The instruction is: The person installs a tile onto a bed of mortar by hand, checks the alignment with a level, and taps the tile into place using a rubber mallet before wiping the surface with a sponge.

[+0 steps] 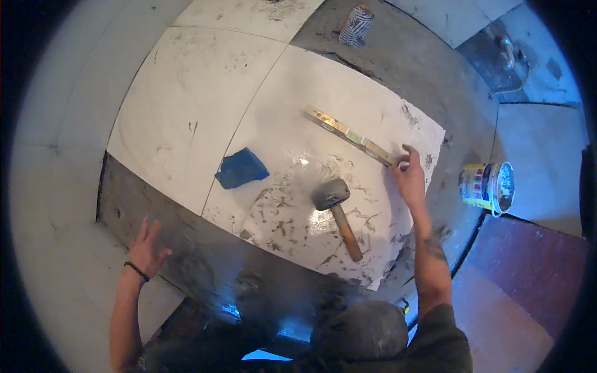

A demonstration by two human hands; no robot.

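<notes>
My right hand (410,179) pinches the near right end of a yellowish spirit level (351,135), which lies slantwise on a large white floor tile (339,81). With fingers spread, my left hand (148,252) is at the border of grey mortar and pale tile on the left, holding nothing. Between the hands a rubber mallet (336,202) with a dark head and wooden handle rests on the mud-smeared part of the tile. A blue piece of cloth or sponge (241,169) sits over the joint to the left-hand tile.
Grey mortar (186,221) borders the tiles at the near and right sides. A bucket (488,188) with a printed label stands at the right. A striped bag or packet (356,26) is at the back. A pipe fitting (507,53) shows at the far right.
</notes>
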